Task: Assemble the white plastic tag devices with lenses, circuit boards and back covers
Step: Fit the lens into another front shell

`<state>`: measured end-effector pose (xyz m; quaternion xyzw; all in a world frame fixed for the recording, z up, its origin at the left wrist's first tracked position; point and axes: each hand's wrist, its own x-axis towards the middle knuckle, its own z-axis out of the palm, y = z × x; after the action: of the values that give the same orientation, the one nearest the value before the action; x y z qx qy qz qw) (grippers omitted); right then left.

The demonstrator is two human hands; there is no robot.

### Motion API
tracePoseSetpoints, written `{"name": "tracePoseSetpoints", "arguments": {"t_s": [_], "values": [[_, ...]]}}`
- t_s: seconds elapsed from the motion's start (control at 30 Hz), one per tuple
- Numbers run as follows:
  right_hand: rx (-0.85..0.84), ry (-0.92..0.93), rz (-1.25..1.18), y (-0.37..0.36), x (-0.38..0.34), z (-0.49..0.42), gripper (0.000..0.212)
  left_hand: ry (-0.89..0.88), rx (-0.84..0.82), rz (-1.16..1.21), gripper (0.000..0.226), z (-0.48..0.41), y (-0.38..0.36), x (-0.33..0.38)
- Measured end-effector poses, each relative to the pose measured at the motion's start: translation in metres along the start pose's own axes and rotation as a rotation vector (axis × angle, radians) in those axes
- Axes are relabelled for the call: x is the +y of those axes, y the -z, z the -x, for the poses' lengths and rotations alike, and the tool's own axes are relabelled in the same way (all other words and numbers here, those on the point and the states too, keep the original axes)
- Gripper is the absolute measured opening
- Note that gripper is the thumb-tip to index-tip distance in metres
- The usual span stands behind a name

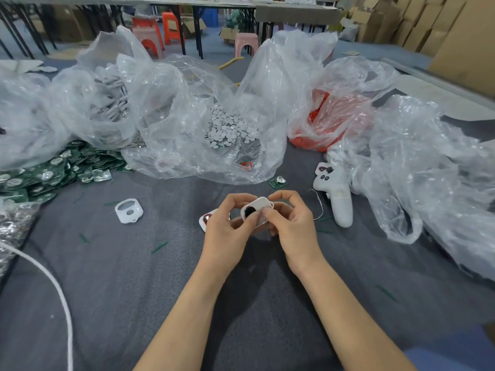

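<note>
Tag shell (257,208) held over the grey worktop (134,277), centre, tilted, with a dark opening facing up. Left hand (227,223) pinches its near-left edge and right hand (292,223) pinches the right edge, so both are clamped on the shell with fingers curled. Probably seating a part inside; which part, cannot tell. Second tag piece (205,220) lies partly under the left hand, empty shell (129,211) well off to the left, lone circuit board (277,181) beyond the hands. Risks: uneven thumb pressure could seat the insert crooked or pop it loose; a slip could drop the shell onto the piece below.
</note>
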<state>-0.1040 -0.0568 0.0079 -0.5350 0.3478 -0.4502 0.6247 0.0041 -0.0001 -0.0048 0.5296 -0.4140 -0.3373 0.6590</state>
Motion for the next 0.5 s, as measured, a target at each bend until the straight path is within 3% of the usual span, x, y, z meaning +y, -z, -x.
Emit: {"name": "tracePoseSetpoints", "arguments": {"t_s": [0.13,0.37,0.5], "values": [[0.011,0.023,0.062,-0.001,0.001,0.0,0.02,-0.015,0.026,-0.089,0.023,0.001,-0.002,0.002],[0.109,0.074,0.314,-0.004,0.008,-0.002,0.024,-0.096,0.149,-0.482,0.019,0.004,-0.009,-0.001],[0.135,0.081,0.439,-0.002,0.01,-0.005,0.023,-0.225,0.129,-0.678,0.027,0.007,-0.01,0.001]]}}
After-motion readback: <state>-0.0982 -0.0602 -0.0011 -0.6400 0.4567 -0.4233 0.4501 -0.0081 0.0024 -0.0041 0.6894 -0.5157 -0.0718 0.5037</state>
